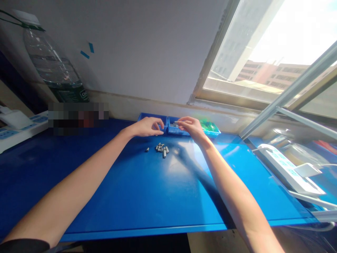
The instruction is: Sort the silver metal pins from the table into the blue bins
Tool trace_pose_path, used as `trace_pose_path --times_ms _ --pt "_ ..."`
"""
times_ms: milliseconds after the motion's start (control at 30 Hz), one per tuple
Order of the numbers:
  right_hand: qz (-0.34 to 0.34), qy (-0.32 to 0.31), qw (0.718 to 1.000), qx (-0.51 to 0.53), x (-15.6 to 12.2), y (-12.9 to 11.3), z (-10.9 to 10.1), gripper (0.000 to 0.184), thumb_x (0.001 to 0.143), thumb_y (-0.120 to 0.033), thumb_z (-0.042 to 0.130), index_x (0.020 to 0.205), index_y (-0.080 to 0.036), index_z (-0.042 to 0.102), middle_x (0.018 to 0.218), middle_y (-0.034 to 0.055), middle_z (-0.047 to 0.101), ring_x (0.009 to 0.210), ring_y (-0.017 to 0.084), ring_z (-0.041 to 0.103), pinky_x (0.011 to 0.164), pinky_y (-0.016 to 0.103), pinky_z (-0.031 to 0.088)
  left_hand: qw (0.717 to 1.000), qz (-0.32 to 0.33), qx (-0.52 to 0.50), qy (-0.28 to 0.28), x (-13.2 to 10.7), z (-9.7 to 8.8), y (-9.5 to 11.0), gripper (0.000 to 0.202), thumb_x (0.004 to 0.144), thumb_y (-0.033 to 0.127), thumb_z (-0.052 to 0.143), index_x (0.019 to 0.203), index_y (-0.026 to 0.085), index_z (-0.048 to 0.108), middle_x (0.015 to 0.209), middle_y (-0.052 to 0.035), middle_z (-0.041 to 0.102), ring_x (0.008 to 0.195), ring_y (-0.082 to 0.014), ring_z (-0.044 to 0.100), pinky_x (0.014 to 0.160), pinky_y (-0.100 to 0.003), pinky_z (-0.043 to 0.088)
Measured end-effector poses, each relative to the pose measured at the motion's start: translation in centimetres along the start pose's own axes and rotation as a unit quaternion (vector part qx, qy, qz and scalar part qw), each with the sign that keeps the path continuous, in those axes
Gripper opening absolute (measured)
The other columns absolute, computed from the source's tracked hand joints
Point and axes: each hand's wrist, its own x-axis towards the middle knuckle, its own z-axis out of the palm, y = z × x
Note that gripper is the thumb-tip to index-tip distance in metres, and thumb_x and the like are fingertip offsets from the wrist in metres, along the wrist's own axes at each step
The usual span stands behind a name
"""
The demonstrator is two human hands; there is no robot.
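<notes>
My left hand (pixel 149 127) hovers at the front of the left blue bin (pixel 143 115), its fingers curved and the thumb apart from them; nothing shows between them. Over the middle blue bin (pixel 172 130), my right hand (pixel 191 127) is closed in a pinch on a small grey metal part (pixel 176 122). More small grey pieces lie inside that bin, partly covered by the hand. In front of the bins, a small pile of grey metal parts (pixel 159 148) lies on the blue table (pixel 147 189). One loose grey part (pixel 147 149) sits just left of the pile.
A third bin (pixel 214 133) with green contents stands to the right. White power strips lie at the left (pixel 26 130) and right (pixel 292 172). A large water bottle (pixel 52 59) is at back left. Metal frame bars (pixel 292 89) cross the right side by the window.
</notes>
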Motion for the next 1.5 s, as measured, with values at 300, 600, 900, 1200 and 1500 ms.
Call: trace_pose_path --times_ms 300,600,900,1200,1500 --pt "0.019 -0.106 0.979 -0.171 -1.1 -2.5 -0.3 0.036 0.073 -0.042 0.082 0.094 -0.015 0.07 0.071 0.0041 0.072 0.062 0.016 0.069 0.059 0.026 0.056 0.955 -0.153 0.112 -0.229 -1.1 -0.7 0.4 0.063 0.049 0.042 0.087 0.105 0.022 0.066 0.076 -0.0019 0.074 0.066 -0.023 0.07 0.057 -0.025 0.046" --pt "0.106 -0.336 0.859 -0.372 -3.0 -2.7 3.5 0.065 0.057 -0.05 0.091 0.11 -0.022 0.067 0.09 0.0026 0.076 0.062 0.019 0.073 0.06 0.025 0.056 0.967 -0.064 0.103 -0.222 0.1 1.1 0.3 0.068 0.056 0.042 0.084 0.119 0.021 0.066 0.086 -0.0025 0.075 0.071 -0.0208 0.07 0.063 -0.025 0.048" --pt "0.025 -0.268 0.873 -0.406 -2.0 -1.2 2.9 0.024 0.064 -0.023 0.083 0.086 -0.022 0.076 0.082 0.0018 0.075 0.062 0.018 0.069 0.052 0.023 0.047 0.992 0.003 0.048 -0.116 0.9 2.4 -1.2 0.032 0.058 0.03 0.081 0.088 0.021 0.079 0.077 -0.0043 0.076 0.069 -0.0208 0.069 0.061 -0.024 0.047" --pt "0.012 -0.236 0.919 -0.316 -1.2 -0.1 1.2 0.03 0.068 -0.024 0.082 0.096 -0.019 0.071 0.088 0.0024 0.073 0.065 0.016 0.069 0.058 0.022 0.05 0.989 -0.017 -0.123 -0.083 0.6 1.2 -1.4 0.042 0.062 0.029 0.084 0.101 0.018 0.078 0.084 -0.0073 0.077 0.08 -0.023 0.072 0.072 -0.029 0.052" --pt "0.042 -0.226 0.941 -0.247 -1.0 -0.1 1.0 0.014 0.074 -0.022 0.078 0.086 -0.017 0.074 0.073 0.0027 0.074 0.065 0.02 0.074 0.062 0.025 0.056 0.92 -0.052 -0.387 -0.028 0.3 0.3 -1.4 0.052 0.066 0.027 0.089 0.114 0.017 0.072 0.105 -0.0145 0.076 0.103 -0.0229 0.07 0.092 -0.035 0.053"
